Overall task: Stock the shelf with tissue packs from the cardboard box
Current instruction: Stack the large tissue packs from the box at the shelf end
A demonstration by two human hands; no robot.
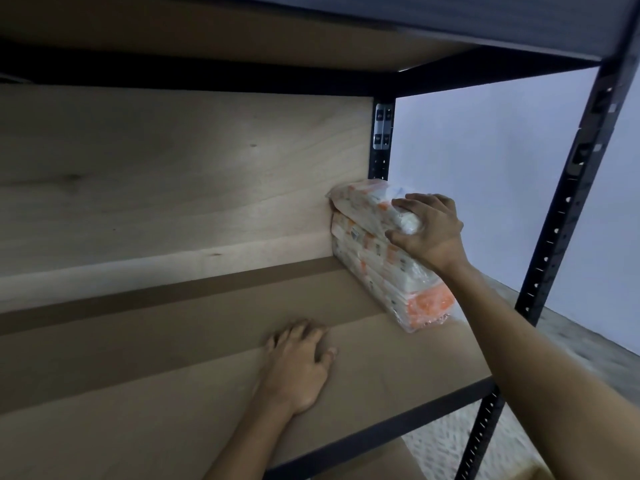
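Observation:
A stack of white and orange tissue packs (pixel 388 265) stands at the right end of the wooden shelf board (pixel 173 368), against the back panel. My right hand (pixel 429 233) grips the near end of the top tissue pack (pixel 367 206), which lies on that stack, slightly tilted. My left hand (pixel 298 362) rests flat on the shelf board, fingers spread, holding nothing. The cardboard box is out of view.
Black metal uprights (pixel 561 223) frame the shelf's right side, with a rear post (pixel 381 143) beside the stack. Another shelf (pixel 242 32) sits close overhead. A pale wall (pixel 485 168) and speckled floor (pixel 581 344) lie to the right.

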